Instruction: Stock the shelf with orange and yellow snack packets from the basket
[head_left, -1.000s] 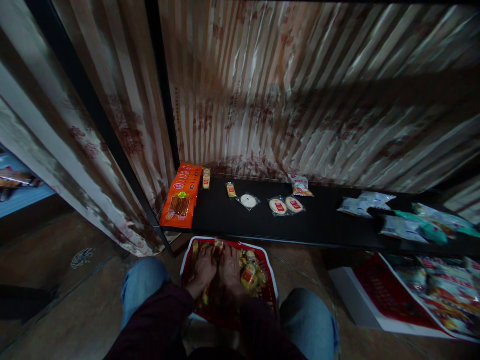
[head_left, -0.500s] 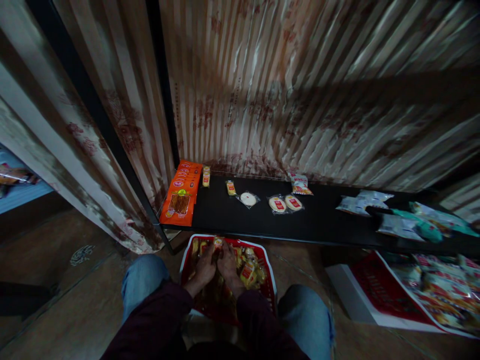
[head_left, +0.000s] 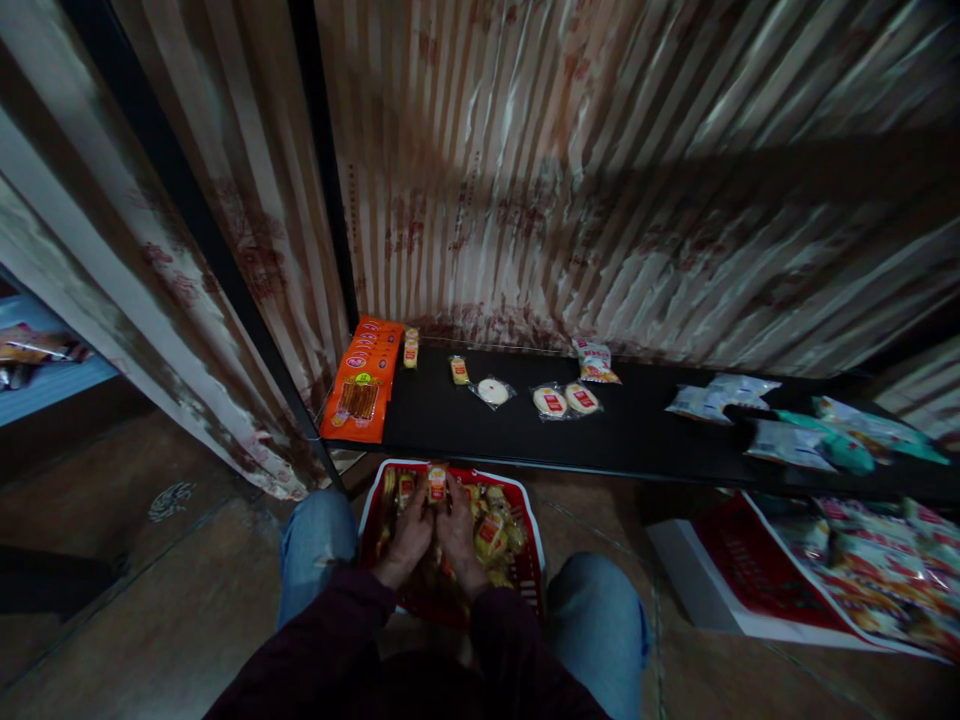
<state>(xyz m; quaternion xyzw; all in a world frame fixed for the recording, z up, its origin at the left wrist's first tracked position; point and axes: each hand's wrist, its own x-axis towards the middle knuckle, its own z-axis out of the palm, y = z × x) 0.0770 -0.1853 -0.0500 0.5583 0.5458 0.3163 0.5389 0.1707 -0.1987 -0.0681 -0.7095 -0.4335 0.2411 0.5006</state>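
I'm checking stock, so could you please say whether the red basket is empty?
Not empty: the basket holds many yellow packets beside the right hand; their depth cannot be told.

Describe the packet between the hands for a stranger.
Find the red basket by the black shelf. At its far side, the left hand and right hand meet at a yellowish, red-labelled packet. Both hands hold it, unlike loose packets nearby.

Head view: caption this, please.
Left hand and right hand hold a wrapped snack at a red basket of packets by a black shelf.
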